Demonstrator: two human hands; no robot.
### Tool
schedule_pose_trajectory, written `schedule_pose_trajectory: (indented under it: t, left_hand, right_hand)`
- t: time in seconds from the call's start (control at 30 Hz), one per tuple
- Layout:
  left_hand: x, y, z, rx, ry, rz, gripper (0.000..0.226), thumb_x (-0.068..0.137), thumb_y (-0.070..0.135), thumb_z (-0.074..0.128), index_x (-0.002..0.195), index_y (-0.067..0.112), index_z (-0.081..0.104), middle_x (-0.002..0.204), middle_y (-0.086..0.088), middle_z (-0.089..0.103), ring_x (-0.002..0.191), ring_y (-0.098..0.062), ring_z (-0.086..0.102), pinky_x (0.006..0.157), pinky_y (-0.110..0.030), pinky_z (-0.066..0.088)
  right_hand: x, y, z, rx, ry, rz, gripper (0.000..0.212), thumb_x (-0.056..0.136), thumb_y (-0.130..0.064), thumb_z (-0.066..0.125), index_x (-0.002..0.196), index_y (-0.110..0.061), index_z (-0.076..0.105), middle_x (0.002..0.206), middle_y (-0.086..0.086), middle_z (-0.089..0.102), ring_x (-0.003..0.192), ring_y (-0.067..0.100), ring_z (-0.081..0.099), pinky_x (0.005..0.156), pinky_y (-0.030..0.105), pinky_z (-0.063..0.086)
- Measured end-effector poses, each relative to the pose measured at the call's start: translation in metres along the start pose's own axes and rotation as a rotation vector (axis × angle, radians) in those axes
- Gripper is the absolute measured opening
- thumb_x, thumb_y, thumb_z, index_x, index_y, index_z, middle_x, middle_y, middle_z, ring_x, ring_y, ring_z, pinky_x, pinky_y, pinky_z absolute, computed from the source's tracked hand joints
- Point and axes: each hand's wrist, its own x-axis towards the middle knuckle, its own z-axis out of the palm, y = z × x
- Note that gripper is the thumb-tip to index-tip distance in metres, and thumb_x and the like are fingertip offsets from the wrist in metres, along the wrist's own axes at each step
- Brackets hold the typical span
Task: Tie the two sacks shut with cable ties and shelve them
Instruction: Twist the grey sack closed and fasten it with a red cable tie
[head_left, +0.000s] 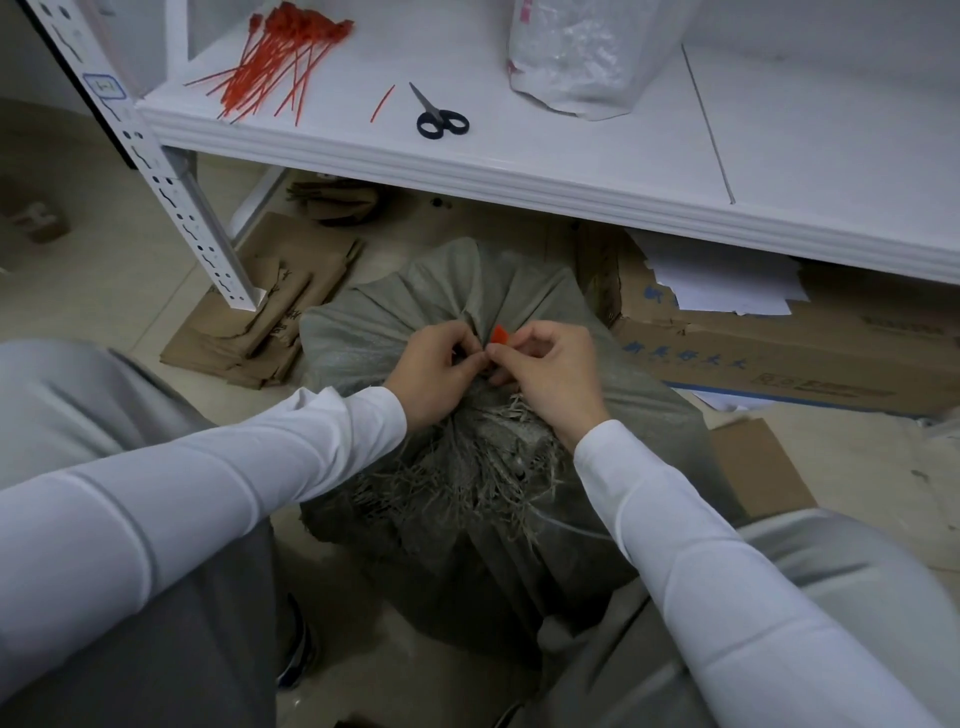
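A grey woven sack (415, 306) stands on the floor between my knees, its mouth gathered into a frayed neck. A red cable tie (500, 335) sits at that neck. My left hand (436, 369) and my right hand (550, 371) meet there, fingertips of both pinching the tie. Most of the tie is hidden by my fingers. A white plastic sack (576, 52) stands on the white shelf (467, 176) above. A bundle of red cable ties (280, 57) lies at the shelf's left end.
Black-handled scissors (439, 117) and a cut red tie piece (382, 103) lie on the shelf. A perforated white shelf post (176, 197) stands at left. Flattened brown cardboard (270, 317) and a cardboard box (779, 358) with white papers lie on the floor behind the sack.
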Motion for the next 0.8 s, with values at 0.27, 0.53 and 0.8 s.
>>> schedule_pose_trajectory:
  t: [0.27,0.53,0.8]
  left_hand:
    - [0.011,0.002,0.0,-0.061,-0.007,-0.064,0.034,0.085,0.012,0.067,0.059,0.025,0.05,0.061,0.004,0.055,0.064,-0.014,0.05,0.066,-0.029,0.04]
    - [0.01,0.0,-0.004,-0.06,-0.034,-0.036,0.027,0.081,0.013,0.072,0.064,0.029,0.058,0.081,-0.007,0.07,0.081,-0.023,0.066,0.078,-0.035,0.052]
    - [0.011,0.003,-0.011,-0.095,-0.063,0.028,0.015,0.081,0.005,0.07,0.093,0.012,0.064,0.084,0.004,0.064,0.083,-0.014,0.062,0.077,-0.017,0.047]
  right_hand:
    - [0.001,-0.007,-0.004,0.199,0.023,0.144,0.014,0.084,-0.007,0.072,0.095,-0.011,0.064,0.078,0.014,0.073,0.055,0.019,0.069,0.061,0.035,0.052]
    - [0.003,-0.002,-0.004,0.136,0.07,0.11,0.004,0.085,-0.007,0.071,0.085,-0.008,0.067,0.074,0.012,0.073,0.052,0.017,0.066,0.065,0.036,0.056]
    - [0.005,-0.008,-0.001,0.363,-0.012,0.262,0.022,0.091,-0.012,0.064,0.111,-0.006,0.056,0.083,0.014,0.071,0.051,0.016,0.066,0.046,0.021,0.049]
